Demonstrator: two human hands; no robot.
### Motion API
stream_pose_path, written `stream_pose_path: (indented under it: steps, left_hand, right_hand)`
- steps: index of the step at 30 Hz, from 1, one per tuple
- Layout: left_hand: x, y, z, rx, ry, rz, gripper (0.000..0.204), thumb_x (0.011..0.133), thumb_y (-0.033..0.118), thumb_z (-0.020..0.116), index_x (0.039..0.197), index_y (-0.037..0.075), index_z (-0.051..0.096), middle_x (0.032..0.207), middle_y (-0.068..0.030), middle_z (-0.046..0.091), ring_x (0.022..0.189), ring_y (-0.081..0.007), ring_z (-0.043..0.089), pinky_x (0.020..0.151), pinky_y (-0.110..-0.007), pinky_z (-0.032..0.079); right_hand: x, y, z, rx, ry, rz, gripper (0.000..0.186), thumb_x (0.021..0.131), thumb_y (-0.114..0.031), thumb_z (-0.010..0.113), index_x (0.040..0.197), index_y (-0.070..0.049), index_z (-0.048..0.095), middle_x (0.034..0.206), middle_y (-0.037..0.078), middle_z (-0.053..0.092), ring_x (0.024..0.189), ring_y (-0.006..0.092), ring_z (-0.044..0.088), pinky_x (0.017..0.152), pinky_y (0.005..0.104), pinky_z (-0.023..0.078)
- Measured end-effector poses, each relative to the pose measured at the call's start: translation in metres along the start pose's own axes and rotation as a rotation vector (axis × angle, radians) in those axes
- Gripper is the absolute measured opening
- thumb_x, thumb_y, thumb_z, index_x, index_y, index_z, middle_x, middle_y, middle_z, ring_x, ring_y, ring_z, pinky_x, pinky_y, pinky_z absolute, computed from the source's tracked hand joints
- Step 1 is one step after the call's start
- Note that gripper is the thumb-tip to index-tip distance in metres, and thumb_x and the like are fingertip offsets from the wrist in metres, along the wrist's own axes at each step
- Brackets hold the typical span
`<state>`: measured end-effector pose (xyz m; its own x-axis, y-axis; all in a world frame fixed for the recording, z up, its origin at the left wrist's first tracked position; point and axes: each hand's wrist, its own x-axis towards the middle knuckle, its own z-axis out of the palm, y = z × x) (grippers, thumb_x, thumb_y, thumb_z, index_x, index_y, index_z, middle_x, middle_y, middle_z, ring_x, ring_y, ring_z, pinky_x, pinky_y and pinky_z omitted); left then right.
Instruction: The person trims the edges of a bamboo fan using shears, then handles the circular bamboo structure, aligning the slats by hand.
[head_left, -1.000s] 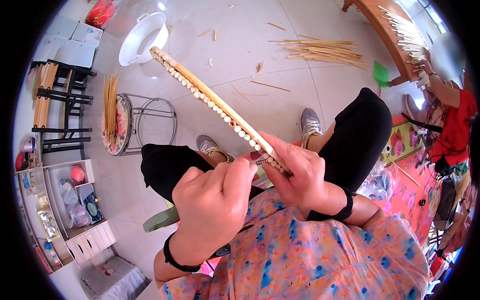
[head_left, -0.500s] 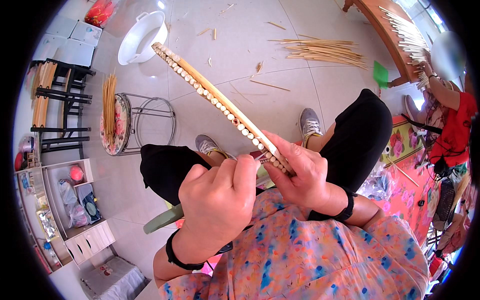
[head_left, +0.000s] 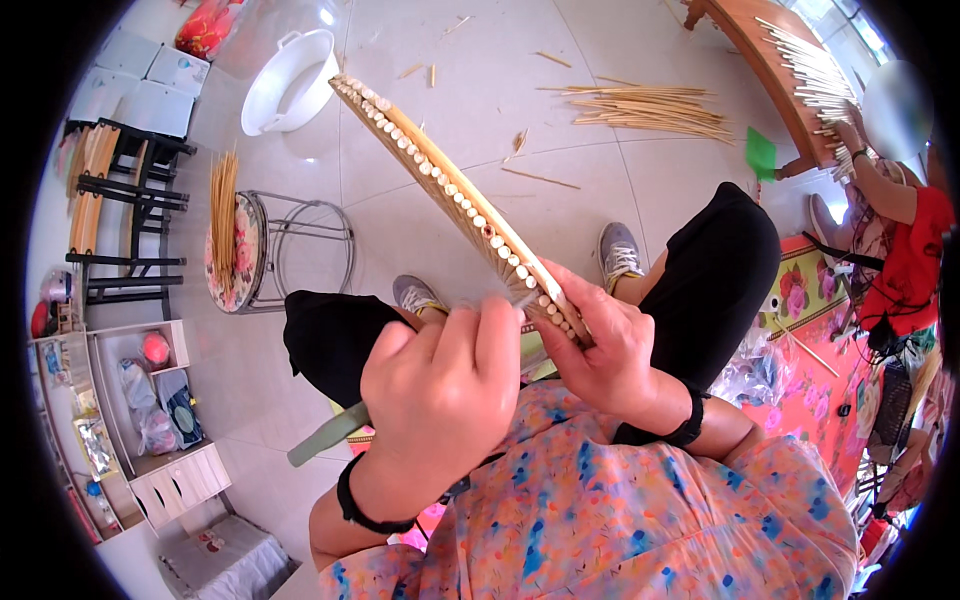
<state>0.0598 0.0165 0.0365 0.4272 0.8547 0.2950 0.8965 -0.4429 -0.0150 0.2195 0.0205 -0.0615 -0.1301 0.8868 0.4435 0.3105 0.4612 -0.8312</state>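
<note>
A long pale piece of bundled sticks (head_left: 438, 167), with a row of round cut ends along a flat wooden strip, slants across the view above my lap. My right hand (head_left: 608, 350) grips its near end, thumb along the side. Just left of that, my left hand (head_left: 440, 390) is closed around a thin metal tool (head_left: 523, 305), blurred, whose tip is at the row of stick ends. Whether the tip touches them is hard to tell.
A white basin (head_left: 262, 100), stick piles (head_left: 650, 110), a stool (head_left: 238, 250) bearing sticks, folded black-framed furniture (head_left: 105, 210) and shelves (head_left: 135, 410) surround me. At right, a person in red (head_left: 905, 270) reaches to sticks on a wooden table (head_left: 750, 45), beside a floral mat (head_left: 830, 420).
The far end of the stick piece has moved up and rightward, and more of its underside shows. My left hand has shifted slightly up and right, its tool now blurred by motion.
</note>
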Motion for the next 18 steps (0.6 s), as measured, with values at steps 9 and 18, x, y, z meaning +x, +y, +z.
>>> stream_pose_path:
  steps: [9,18]
  left_hand:
    - [-0.003,-0.003,0.001,-0.143,0.043,-0.053,0.017,0.08,0.012,0.078,0.086,0.008,0.062,0.063,-0.0027,0.058,0.047,-0.0213,0.05,0.048,-0.033,0.033]
    - [-0.006,-0.017,0.006,-0.148,0.108,-0.055,0.014,0.082,0.01,0.076,0.088,0.007,0.063,0.065,-0.0038,0.059,0.049,-0.0222,0.052,0.048,-0.033,0.035]
  right_hand:
    - [0.001,0.003,0.001,-0.02,0.023,-0.029,0.06,0.077,0.0,0.077,0.133,0.002,0.056,0.079,0.014,0.066,0.058,0.0229,0.064,0.057,0.031,0.053]
    - [0.003,0.002,0.001,-0.004,0.023,-0.028,0.058,0.077,0.0,0.077,0.132,0.002,0.057,0.081,0.015,0.066,0.059,0.024,0.064,0.057,0.0313,0.053]
